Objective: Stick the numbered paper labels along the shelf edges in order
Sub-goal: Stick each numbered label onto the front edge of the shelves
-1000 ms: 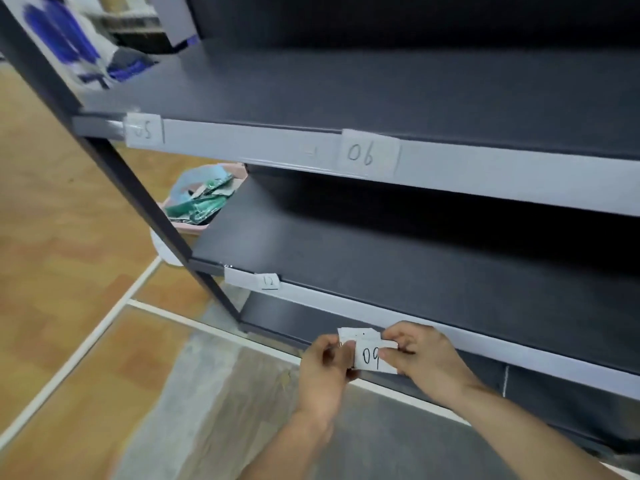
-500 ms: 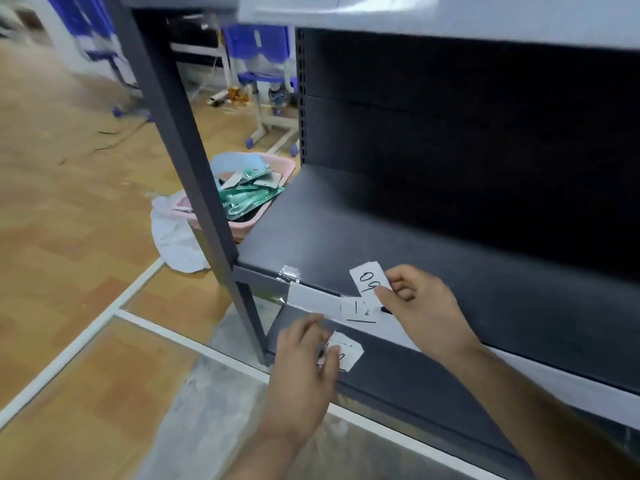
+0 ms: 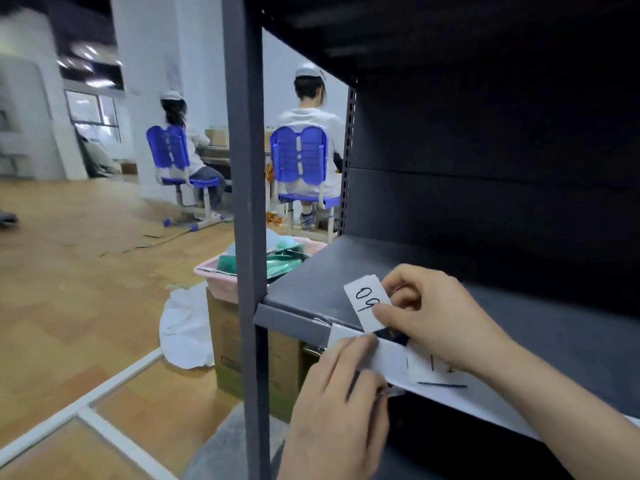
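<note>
Nearest, the left hand (image 3: 332, 407) lies against the pale shelf edge (image 3: 388, 358) with its forefinger tip on it; whether it grips anything underneath I cannot tell. Just above that fingertip, the right hand (image 3: 436, 317) pinches label 09 (image 3: 365, 301) between thumb and forefinger. The paper stands nearly upright, its long axis crossing the edge, its lower end just over it and left of a stuck label (image 3: 429, 367). It probably needs tipping flat onto the edge.

Wood floor (image 3: 76, 306), white wall (image 3: 145, 46), two occupied blue chairs (image 3: 299, 157), window (image 3: 93, 116) far left.
</note>
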